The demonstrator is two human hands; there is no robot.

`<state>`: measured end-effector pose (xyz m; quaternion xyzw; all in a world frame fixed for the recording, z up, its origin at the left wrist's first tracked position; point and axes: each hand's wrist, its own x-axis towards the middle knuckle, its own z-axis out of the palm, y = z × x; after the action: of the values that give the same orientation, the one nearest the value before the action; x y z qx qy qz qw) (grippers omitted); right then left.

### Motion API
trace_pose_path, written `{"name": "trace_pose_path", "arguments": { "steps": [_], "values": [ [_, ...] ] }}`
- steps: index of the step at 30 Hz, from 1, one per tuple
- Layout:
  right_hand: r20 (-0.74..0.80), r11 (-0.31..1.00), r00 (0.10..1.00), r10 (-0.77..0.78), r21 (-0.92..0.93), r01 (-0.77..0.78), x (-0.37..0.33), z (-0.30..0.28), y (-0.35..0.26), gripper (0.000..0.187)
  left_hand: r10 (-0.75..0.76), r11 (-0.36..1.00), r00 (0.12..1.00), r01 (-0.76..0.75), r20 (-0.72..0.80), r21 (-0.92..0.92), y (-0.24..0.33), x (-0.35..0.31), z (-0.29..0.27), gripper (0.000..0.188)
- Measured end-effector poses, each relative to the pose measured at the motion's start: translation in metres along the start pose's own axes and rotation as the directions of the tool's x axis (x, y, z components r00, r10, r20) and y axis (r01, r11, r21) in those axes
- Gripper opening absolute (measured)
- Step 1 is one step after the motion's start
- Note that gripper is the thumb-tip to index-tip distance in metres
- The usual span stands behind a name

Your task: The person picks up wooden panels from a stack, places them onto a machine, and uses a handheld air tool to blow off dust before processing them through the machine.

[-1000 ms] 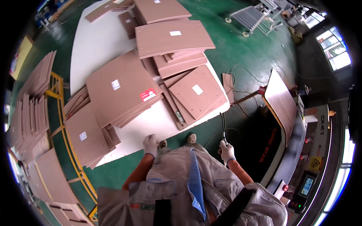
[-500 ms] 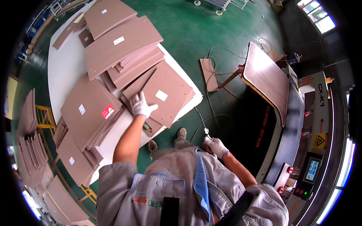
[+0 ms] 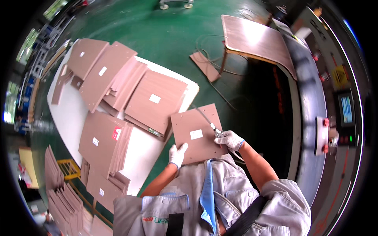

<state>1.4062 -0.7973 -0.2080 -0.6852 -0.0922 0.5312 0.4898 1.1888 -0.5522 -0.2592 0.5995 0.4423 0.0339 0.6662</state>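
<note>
Before my body, a brown rectangular panel (image 3: 201, 148) with a white label and small holes is held tilted, away from the table. My left hand (image 3: 177, 155), in a white glove, is closed on its left edge, thumb on the face. In my gloved right hand (image 3: 230, 141) is an air blow gun (image 3: 215, 131) with a thin dark nozzle, lying over the panel's right part. A hose runs from that hand toward my lap. Nearest on the table is a stack of similar panels (image 3: 167, 88).
More panel piles (image 3: 104, 145) cover the white-topped table (image 3: 143, 147) on the left. Panels lean on a yellow-framed rack (image 3: 69, 169) at lower left. To the right stand a brown-topped table (image 3: 252, 39) and a machine with a screen (image 3: 346, 108). Hoses (image 3: 220, 94) trail over the green floor.
The top panel has come off the near stack and is now in front of my body in my left hand. My right hand has brought the air blow gun up over it.
</note>
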Motion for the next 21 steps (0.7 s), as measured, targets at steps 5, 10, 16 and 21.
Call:
{"name": "trace_pose_path", "arguments": {
  "steps": [5, 10, 16, 21],
  "values": [
    [-0.572, 0.856, 0.814, 0.096, 0.464, 0.226, -0.148, 0.018, 0.038, 0.024, 0.232, 0.876, 0.921, -0.338, 0.313, 0.345, 0.020, 0.006, 0.089, 0.050],
    [-0.889, 0.875, 0.395, 0.230, 0.367, 0.316, -0.239, -0.009, 0.115, 0.030, -0.199, 0.979, 0.905, 0.197, 0.376, 0.045, -0.050, 0.039, 0.093, 0.039],
    [-0.814, 0.650, -0.163, 0.558, 0.306, 0.696, -0.343, -0.051, 0.199, 0.028, -0.507, 0.785, 0.808, 0.291, 0.299, 0.547, -0.114, 0.034, 0.047, 0.041],
    [-0.567, 0.555, -0.369, 0.736, 0.194, 0.809, -0.426, -0.145, 0.317, 0.029, -0.356, 0.224, 0.881, -0.242, 0.310, 0.944, -0.157, 0.017, 0.080, 0.055]
  ]
}}
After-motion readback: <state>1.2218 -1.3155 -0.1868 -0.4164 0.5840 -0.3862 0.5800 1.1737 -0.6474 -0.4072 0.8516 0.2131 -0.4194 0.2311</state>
